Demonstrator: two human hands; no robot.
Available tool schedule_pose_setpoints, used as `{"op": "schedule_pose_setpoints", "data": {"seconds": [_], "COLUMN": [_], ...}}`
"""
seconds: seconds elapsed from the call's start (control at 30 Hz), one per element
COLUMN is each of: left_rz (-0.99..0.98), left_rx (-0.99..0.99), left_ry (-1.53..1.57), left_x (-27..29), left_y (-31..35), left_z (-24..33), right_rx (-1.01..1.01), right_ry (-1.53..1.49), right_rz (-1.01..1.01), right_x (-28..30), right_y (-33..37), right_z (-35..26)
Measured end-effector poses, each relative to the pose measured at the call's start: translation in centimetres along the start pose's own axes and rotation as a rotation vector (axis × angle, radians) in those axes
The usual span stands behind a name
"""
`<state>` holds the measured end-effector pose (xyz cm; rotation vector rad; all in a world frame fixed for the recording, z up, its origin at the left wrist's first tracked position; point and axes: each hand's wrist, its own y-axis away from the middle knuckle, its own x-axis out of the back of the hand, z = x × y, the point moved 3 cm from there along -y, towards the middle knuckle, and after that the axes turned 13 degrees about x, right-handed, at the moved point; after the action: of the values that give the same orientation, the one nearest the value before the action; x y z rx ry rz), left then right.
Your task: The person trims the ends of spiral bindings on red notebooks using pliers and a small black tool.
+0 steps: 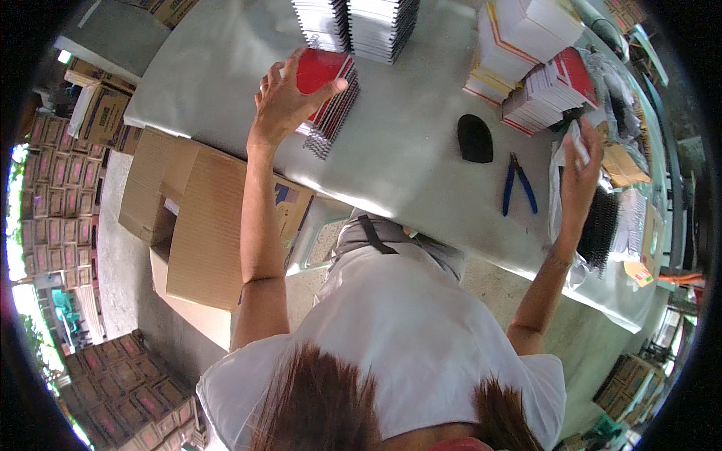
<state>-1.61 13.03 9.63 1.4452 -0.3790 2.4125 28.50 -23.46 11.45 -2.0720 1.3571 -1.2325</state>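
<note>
Tabletop [406, 135] bears red notebooks [320, 71] (spiral-bound) beneath the left hand [284, 109].

There is one left hand [289, 105] and one right hand [581, 167]; one red-covered spiral-bound stack [322, 71]; two tall white spiral-bound stacks [374, 28]; one black pad [475, 139]; one pair of pliers [508, 188]; one big cardboard box [207, 222]; uncountably many background cartons [64, 210].

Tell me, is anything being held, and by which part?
The right grip seems to hold something white; which part is unclear. The left grip spans red notebooks; whether it holds them is unclear.
</note>
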Motion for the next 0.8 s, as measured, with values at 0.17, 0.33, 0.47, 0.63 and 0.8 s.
{"op": "schedule_pose_setpoints", "data": {"seconds": [0.17,0.33,0.47,0.63,0.8], "left_rz": [-0.027,-0.057,0.153,0.308,-0.134], "left_rx": [-0.106,-0.072,-0.130,-0.320,-0.561], "left_ry": [-0.215,-0.189,-0.178,0.110,0.709], "left_x": [-1.6,-1.4,-1.1,0.3,-0.9], "left_y": [-1.1,-1.3,0.3,2.6,6.4], "left_z": [1.1,0.7,2.3,8.0,14.7], "right_rx": [0.244,-0.147,-0.364,-0.197,-0.088], "right_ry": [0.185,0.014,-0.175,-0.063,-0.530], "right_rz": [0.154,-0.071,-0.245,0.078,0.524], "right_x": [3.6,1.7,0.3,2.9,2.3], "right_y": [-9.4,-13.8,-12.8,-11.9,-5.0], "right_z": [6.5,10.8,10.7,11.1,2.3]}}
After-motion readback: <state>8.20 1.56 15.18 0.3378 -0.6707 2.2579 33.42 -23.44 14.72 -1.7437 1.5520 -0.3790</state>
